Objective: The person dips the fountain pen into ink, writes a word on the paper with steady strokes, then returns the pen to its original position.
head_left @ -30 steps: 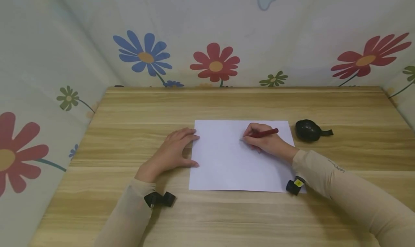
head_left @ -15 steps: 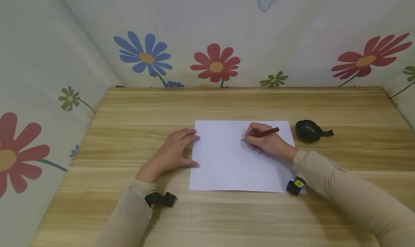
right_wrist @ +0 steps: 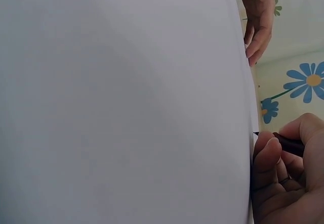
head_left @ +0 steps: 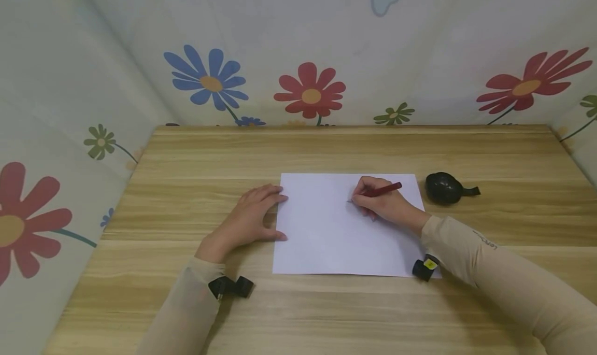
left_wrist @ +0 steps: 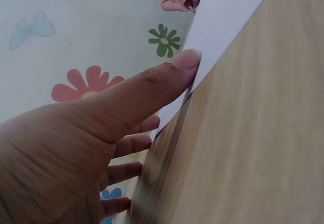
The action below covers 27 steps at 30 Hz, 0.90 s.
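1. The white sheet of paper lies flat on the wooden table; I can make out no marks on it.
2. At the sheet's left edge, the left hand is spread, thumb and fingertips on the border, gripping nothing.
3. Over the sheet, right of its middle, the right hand pinches a dark red pen, its tip at the paper; contact I can't confirm.
4. I'd call this the start of writing or drawing.
5. Next seems to call for a light stroke, with the left hand bracing the sheet.
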Each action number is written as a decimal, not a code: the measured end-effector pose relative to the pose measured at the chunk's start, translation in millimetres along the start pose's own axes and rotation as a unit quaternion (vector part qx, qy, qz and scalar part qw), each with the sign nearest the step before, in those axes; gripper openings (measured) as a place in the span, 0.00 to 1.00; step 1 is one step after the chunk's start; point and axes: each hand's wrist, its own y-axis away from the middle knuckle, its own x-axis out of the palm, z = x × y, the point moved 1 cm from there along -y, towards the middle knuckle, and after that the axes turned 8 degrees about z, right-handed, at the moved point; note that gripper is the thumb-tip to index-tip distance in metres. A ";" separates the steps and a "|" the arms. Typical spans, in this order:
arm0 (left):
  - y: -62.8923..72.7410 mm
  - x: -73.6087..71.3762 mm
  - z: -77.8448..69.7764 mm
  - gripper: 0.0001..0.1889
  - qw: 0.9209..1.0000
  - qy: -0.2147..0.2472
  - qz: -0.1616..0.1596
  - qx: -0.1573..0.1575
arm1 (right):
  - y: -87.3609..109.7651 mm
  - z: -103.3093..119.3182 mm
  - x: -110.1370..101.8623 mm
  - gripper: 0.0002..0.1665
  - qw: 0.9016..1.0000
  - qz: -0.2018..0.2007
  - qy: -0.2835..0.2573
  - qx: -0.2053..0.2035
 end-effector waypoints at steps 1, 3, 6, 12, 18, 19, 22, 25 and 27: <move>0.0 0.1 0.0 0.44 1.000 0.000 0.000 0.000 | 0.1 -0.1 0.0 0.07 1.000 0.000 0.000 0.000; -0.1 0.2 0.0 0.44 1.000 -0.001 0.000 -0.001 | 0.5 0.2 -0.1 0.07 1.000 -0.002 0.001 0.001; -0.5 0.4 0.3 0.44 1.000 -0.003 0.000 -0.001 | 1.1 0.6 0.0 0.06 1.000 -0.005 0.000 0.004; -0.5 0.3 0.0 0.44 1.000 -0.007 0.001 -0.001 | 1.8 1.4 -0.3 0.06 1.000 -0.005 -0.001 0.004; 0.9 -1.2 -1.6 0.44 1.000 -0.007 -0.001 0.001 | 2.0 -0.1 -1.6 0.05 1.000 -0.009 -0.002 0.009; 1.2 -1.4 -2.0 0.44 1.000 -0.008 -0.002 0.003 | 2.0 -0.3 -1.6 0.05 1.000 -0.009 -0.002 0.009; 1.4 -1.6 -2.5 0.44 1.000 -0.007 -0.001 0.002 | 1.9 -0.6 -1.7 0.05 1.000 -0.009 -0.003 0.007; 1.2 -1.6 -2.6 0.44 1.000 -0.007 0.001 0.000 | 1.9 -0.8 -1.6 0.05 1.000 -0.010 -0.002 0.006; 0.6 -1.3 -2.3 0.44 1.000 -0.005 0.003 -0.001 | 2.2 -0.9 -1.8 0.04 1.000 -0.011 -0.003 0.008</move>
